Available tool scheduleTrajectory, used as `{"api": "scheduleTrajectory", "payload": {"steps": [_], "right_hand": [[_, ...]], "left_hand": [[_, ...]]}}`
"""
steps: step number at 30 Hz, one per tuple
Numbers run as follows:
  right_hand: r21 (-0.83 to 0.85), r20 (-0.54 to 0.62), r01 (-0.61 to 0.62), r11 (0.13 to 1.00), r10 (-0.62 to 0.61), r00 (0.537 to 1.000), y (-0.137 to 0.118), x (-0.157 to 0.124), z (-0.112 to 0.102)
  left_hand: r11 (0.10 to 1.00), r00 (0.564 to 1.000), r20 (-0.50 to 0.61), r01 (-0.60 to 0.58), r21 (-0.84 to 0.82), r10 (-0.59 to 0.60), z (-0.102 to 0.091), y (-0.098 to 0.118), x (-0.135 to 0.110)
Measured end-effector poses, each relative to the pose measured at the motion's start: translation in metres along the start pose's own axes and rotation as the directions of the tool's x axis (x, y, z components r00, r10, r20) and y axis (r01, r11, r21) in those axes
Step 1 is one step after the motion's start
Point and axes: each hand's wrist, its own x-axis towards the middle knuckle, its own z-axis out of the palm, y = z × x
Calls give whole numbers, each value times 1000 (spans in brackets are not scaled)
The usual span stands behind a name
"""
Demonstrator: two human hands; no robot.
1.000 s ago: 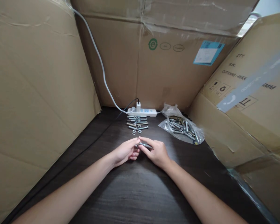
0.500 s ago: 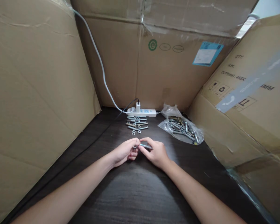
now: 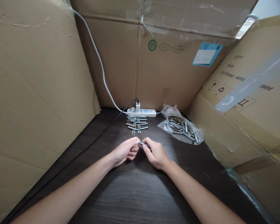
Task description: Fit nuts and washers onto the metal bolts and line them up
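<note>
My left hand and my right hand meet over the dark table, both closed in a pinch on one small metal bolt. The right fingers wrap its shaft; the left fingertips pinch its left end, where a small part may sit, too small to name. Just beyond the hands lies a row of metal bolts with a few loose nuts and washers. A clear plastic bag of bolts lies to the right of them.
Large cardboard boxes wall the table on the left, back and right. A white power strip with a plugged charger lies against the back box; its white cable runs up left.
The hands have shifted slightly; the right fingers have closed further round the bolt, hiding more of its shaft. The left fingertips stay at its end.
</note>
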Motion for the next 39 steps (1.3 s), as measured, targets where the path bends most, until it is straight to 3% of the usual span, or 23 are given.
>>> {"api": "scheduleTrajectory", "payload": {"steps": [4, 8, 11, 17, 24, 29, 34, 39], "right_hand": [[23, 44, -2, 1000, 1, 999, -2, 1, 0], [2, 63, -51, 999, 50, 997, -1, 3, 2], [-27, 53, -74, 997, 75, 996, 1, 3, 2], [-104, 18, -77, 992, 79, 997, 3, 4, 5], [-183, 48, -97, 978, 107, 993, -2, 5, 7], [-165, -2, -151, 975, 152, 988, 4, 5, 1], [-264, -71, -232, 936, 221, 973, 17, 9, -3], [-310, -69, -147, 939, 132, 989, 25, 16, 0]], "left_hand": [[962, 993, -40, -98, 254, 112, -4, 2, -2], [822, 948, -70, -231, 521, 310, -9, 5, -2], [722, 922, -68, -251, 644, 381, -11, 5, 0], [684, 945, -57, -189, 705, 321, -16, 7, 1], [668, 948, -10, -216, 712, 317, -21, 13, 0], [604, 936, -79, -156, 782, 344, -39, 23, 0], [412, 880, -145, -63, 909, 452, -62, 27, 0], [160, 888, -160, 99, 982, 432, -65, 28, 1]]}}
